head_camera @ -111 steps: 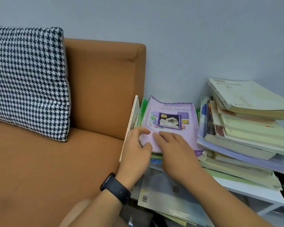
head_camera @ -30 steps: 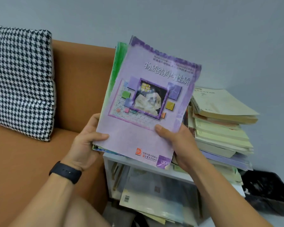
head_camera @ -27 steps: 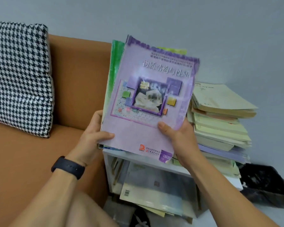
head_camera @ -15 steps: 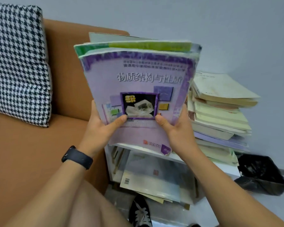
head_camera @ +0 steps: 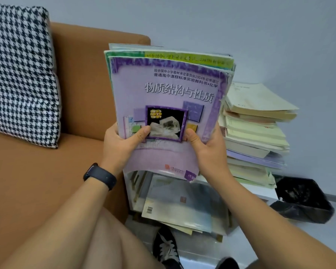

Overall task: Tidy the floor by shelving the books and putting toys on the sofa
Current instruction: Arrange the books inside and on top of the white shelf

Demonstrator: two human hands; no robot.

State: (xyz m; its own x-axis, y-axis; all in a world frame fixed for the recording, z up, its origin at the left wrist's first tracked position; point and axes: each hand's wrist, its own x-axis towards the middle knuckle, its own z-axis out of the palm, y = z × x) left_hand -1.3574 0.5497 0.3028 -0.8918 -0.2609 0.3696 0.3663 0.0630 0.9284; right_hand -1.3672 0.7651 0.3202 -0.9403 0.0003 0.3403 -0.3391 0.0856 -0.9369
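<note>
Purple-covered, the floppy book bundle (head_camera: 169, 105) is now standing upright between both hands above the white shelf (head_camera: 260, 190), lifted since lying flat. Left hand (head_camera: 122, 146) and right hand (head_camera: 208, 150) are pinching it, fingers curled behind, beside the orange sofa (head_camera: 47, 171).

You're holding a bundle of thin paperback books (head_camera: 169, 105) upright, just above the white shelf (head_camera: 260, 190). Front one's a purple chem textbook w/ white Chinese title & a dark crystal photo in a purple frame; its bottom edge is curling toward you. A green-topped book & at least one more are peeking out behind it. To the right, a tall uneven stack of cream & pale green books (head_camera: 256, 133) is sitting flat on the shelf top. Inside the shelf, a few more books (head_camera: 182, 206) are lying flat, sticking out the front.
</note>
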